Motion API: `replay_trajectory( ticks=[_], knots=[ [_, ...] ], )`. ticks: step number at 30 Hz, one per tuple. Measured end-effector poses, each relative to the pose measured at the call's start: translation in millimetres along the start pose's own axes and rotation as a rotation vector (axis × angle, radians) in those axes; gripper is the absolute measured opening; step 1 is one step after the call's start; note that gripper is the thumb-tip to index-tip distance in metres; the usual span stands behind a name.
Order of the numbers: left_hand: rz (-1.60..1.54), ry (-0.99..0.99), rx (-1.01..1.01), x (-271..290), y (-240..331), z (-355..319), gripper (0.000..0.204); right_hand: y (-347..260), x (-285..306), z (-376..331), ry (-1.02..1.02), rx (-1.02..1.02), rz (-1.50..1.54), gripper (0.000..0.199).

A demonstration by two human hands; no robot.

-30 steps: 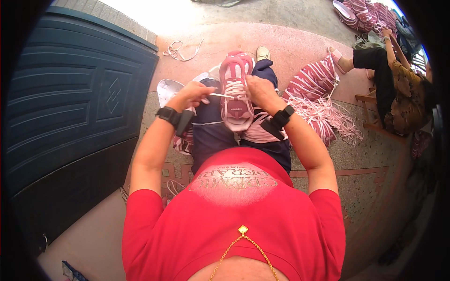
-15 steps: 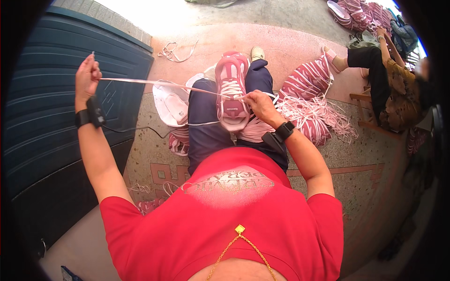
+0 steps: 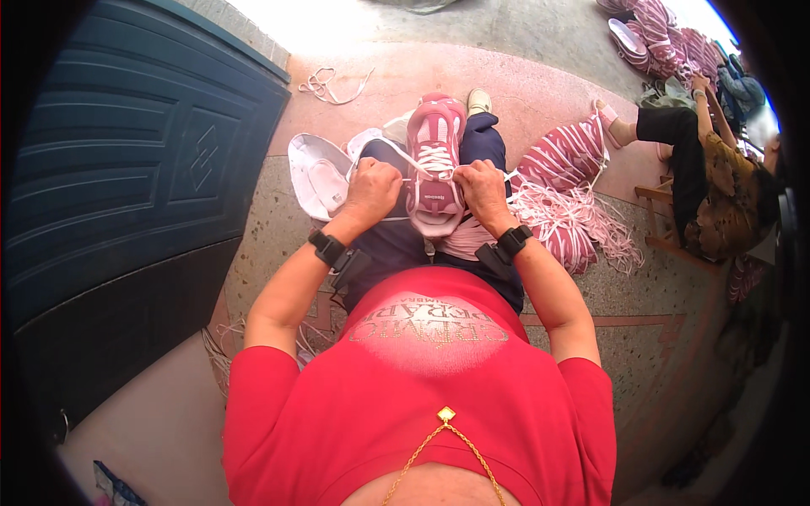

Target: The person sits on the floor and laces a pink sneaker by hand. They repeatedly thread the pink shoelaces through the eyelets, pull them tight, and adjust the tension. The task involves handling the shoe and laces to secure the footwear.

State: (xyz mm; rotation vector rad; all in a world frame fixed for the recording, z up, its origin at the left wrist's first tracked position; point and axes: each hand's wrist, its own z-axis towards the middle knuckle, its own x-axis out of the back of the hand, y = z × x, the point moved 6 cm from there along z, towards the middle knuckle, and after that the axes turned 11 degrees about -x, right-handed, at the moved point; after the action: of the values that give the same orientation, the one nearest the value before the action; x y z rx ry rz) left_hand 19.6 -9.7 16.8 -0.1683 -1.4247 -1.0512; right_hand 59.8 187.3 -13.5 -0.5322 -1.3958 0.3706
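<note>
A pink and white sneaker rests between my thighs, its toe pointing away from me. White shoelace crosses its front in several rows. At the shoe's left side, my left hand is closed, with a short bit of lace showing at its fingertips. My right hand pinches at the eyelet edge on the right side, fingers closed; the lace in them is mostly hidden. Both wrists wear black straps with small boxes.
Left of my legs lies a white shoe piece. Bundled pink shoe uppers and a heap of loose laces lie to the right. A loose lace is on the floor ahead. A blue door stands left; another person sits right.
My left hand has come in from far left, where it held the lace stretched out, to the shoe's left side. My right hand stays by the eyelets. The view has shifted slightly.
</note>
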Motion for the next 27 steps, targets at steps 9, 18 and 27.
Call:
replay_trajectory(
  ticks=[9, 18, 27],
  knots=[
    [0.207, -0.065, -0.086, -12, 7, 7, 0.01, 3, 5, -1, 0.076, -0.116, 0.04, 0.015],
    [0.252, 0.014, 0.106, -11, 12, 4, 0.017, -23, 12, -18, 0.098, 0.029, -0.218, 0.021],
    [0.071, 0.026, 0.137, -20, 24, -1, 0.015, 6, 2, -16, 0.052, -0.002, 0.235, 0.014]
  ],
)
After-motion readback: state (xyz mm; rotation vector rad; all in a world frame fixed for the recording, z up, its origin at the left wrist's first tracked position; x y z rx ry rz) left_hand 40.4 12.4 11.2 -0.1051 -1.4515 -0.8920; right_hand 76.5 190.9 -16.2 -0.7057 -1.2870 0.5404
